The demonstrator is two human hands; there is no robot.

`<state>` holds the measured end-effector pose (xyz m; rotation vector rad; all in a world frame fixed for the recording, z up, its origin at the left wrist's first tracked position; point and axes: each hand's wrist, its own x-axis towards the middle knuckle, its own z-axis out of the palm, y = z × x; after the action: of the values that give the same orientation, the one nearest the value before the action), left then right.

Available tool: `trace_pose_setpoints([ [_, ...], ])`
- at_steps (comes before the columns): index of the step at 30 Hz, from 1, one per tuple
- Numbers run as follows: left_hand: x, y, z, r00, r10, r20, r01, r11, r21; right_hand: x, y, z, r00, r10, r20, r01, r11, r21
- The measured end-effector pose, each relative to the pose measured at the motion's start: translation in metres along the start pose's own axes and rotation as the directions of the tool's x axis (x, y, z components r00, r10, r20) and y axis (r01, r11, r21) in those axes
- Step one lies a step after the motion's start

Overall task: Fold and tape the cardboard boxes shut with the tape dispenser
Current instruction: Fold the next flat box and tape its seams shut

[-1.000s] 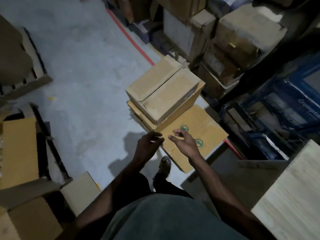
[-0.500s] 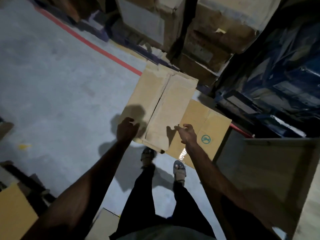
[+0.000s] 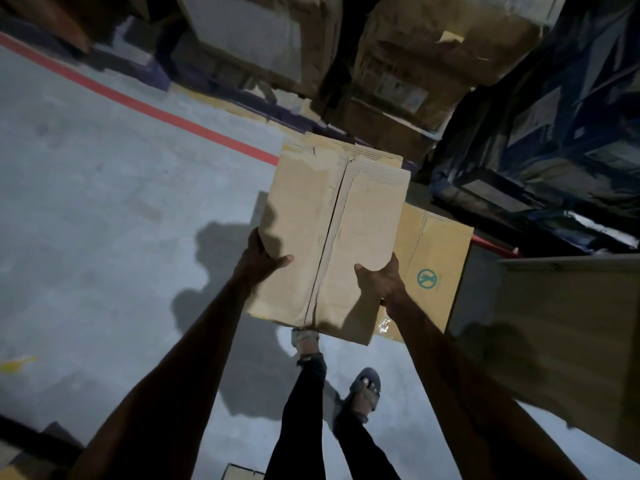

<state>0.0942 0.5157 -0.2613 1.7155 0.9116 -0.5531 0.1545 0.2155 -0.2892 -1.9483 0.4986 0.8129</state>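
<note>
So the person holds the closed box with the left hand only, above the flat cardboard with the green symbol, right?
Not only the left: the head view shows the left hand and the right hand each gripping a side of the closed box, above the flat cardboard with the green symbol.

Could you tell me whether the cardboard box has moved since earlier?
Yes. The cardboard box has come toward the person across the flat green-marked sheet beneath.

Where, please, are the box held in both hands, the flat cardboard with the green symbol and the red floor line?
box (image 3: 301,216), head view, on its left top flap.
flat cardboard (image 3: 440,244), head view, on the bare face above the symbol.
red floor line (image 3: 156,111), head view, mid-stretch.
</note>
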Motion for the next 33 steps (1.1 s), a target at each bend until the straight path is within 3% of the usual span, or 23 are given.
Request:
trace_pose_setpoints([
  [2,-0.014,0.007,0.007,1.000,-0.023,-0.020,0.023,1.000,-0.020,-0.015,-0.010,-0.003,0.999,0.037,-0.037,-0.037,0.999,0.013],
  [6,-0.056,0.008,0.021,0.989,-0.073,-0.127,0.088,0.989,0.117,-0.057,-0.025,-0.019,0.998,0.042,-0.048,-0.041,0.999,0.020],
  [9,-0.091,0.016,0.029,0.988,-0.004,-0.157,0.032,0.984,0.177,-0.087,-0.031,-0.043,0.995,0.059,-0.078,-0.058,0.998,0.021],
  [17,-0.209,0.106,0.072,0.966,0.141,-0.218,-0.083,0.963,0.255,-0.199,-0.039,-0.152,0.966,-0.063,-0.250,0.070,0.997,0.021],
  [21,-0.298,0.148,0.120,0.943,0.271,-0.195,-0.205,0.931,0.301,-0.272,-0.017,-0.223,0.923,-0.103,-0.372,0.141,0.987,0.076],
  [25,-0.383,0.174,0.177,0.873,0.456,-0.172,-0.375,0.854,0.361,-0.348,0.025,-0.299,0.870,-0.098,-0.483,0.211,0.960,0.185],
  [33,-0.486,0.201,0.324,0.732,0.681,0.022,-0.638,0.674,0.373,-0.453,0.138,-0.424,0.733,0.026,-0.680,0.262,0.912,0.317],
])
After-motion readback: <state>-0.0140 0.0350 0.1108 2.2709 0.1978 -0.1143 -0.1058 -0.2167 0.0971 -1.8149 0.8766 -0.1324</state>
